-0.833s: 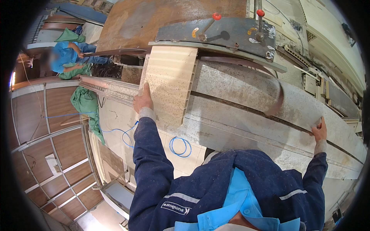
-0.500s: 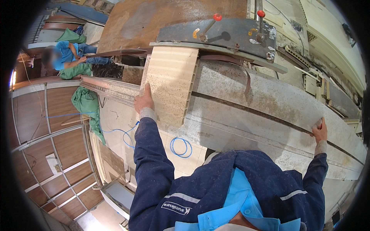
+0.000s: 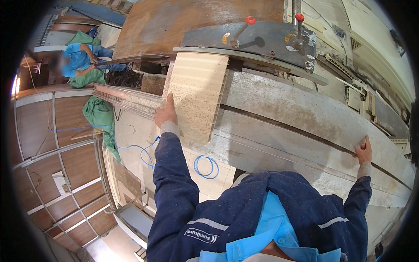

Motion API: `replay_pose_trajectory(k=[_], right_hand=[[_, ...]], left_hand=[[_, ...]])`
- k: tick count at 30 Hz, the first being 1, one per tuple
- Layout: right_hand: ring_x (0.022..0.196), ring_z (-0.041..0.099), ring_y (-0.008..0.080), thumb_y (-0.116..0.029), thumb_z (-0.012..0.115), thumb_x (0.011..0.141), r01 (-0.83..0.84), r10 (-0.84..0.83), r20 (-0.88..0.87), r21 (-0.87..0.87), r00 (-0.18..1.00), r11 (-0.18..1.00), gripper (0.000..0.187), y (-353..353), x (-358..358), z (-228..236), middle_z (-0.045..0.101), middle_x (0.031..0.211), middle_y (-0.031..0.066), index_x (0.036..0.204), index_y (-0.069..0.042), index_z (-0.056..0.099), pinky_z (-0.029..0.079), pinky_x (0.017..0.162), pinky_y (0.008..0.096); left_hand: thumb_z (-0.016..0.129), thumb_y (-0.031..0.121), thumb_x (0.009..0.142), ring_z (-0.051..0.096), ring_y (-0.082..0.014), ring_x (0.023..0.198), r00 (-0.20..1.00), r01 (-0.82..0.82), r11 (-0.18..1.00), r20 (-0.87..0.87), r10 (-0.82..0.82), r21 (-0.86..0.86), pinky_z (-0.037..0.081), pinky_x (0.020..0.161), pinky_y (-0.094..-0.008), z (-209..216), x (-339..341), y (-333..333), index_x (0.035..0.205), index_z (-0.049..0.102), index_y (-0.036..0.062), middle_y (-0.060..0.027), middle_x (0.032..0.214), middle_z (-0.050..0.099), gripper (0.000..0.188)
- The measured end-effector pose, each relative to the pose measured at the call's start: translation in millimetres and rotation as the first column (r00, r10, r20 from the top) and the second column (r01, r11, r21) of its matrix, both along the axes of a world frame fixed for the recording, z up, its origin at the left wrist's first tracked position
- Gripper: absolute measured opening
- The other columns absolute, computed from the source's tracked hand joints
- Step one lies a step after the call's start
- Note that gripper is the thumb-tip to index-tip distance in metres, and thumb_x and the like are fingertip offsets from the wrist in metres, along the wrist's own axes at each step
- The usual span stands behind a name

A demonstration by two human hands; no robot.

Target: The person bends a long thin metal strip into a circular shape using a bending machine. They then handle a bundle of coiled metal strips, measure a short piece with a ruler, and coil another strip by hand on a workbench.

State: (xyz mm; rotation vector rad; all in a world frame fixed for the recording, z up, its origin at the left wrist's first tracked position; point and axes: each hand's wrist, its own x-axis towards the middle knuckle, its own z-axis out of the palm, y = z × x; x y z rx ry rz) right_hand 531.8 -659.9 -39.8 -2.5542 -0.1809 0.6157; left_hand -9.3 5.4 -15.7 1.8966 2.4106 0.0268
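A cream hollow-core panel (image 3: 197, 89), dusted with chips, lies on the grey metal table, its far end against the metal fence (image 3: 244, 54). My left hand (image 3: 166, 114) is closed on the panel's left edge, one digit stretched along its top face. Open cells show along the panel's right side. Far to the right, my right hand (image 3: 364, 153) is at the slotted grey table (image 3: 279, 98), beside the long dark slot. Its fingers are curled in, and what they grip, if anything, is hidden.
Two red-knobbed levers (image 3: 250, 20) rise from a dark plate beyond the fence. A co-worker in blue (image 3: 80, 59) sits at the far left near green cloth (image 3: 98, 113). A coiled blue hose (image 3: 206, 167) lies on the floor. Offcuts (image 3: 355, 98) lie at the right.
The brown curved strip that lay on the table right of the panel is gone from there. Both hands keep their places; the whole view has shifted slightly.
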Motion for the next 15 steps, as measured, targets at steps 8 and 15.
replay_pose_trajectory(k=[8,15], right_hand=[[0.075,0.041,0.0105,-0.002,0.061,0.078,0.021,-0.022,-0.013,-0.022,1.000,1.000,0.084,-7.8,4.9,-8.3,0.038,0.086,-0.0040,0.157,-0.006,0.033,0.042,0.067,0.0208],[0.077,0.042,0.0122,-0.003,0.063,0.074,-0.014,0.014,-0.008,-0.031,1.000,0.999,0.087,-7.2,6.3,-8.5,0.040,0.088,-0.0022,0.156,-0.005,0.034,0.043,0.070,0.0218]], left_hand=[[0.038,0.093,0.078,0.051,-0.0443,0.129,1.000,0.017,1.000,0.002,-0.017,0.002,0.039,0.109,-0.0471,1.9,1.1,-1.9,0.129,0.054,-0.0168,-0.0358,0.131,0.056,0.122],[0.039,0.092,0.078,0.052,-0.0443,0.128,1.000,0.013,1.000,0.011,-0.013,0.001,0.039,0.109,-0.0469,1.2,-0.2,-1.0,0.127,0.055,-0.0172,-0.0358,0.130,0.057,0.121]])
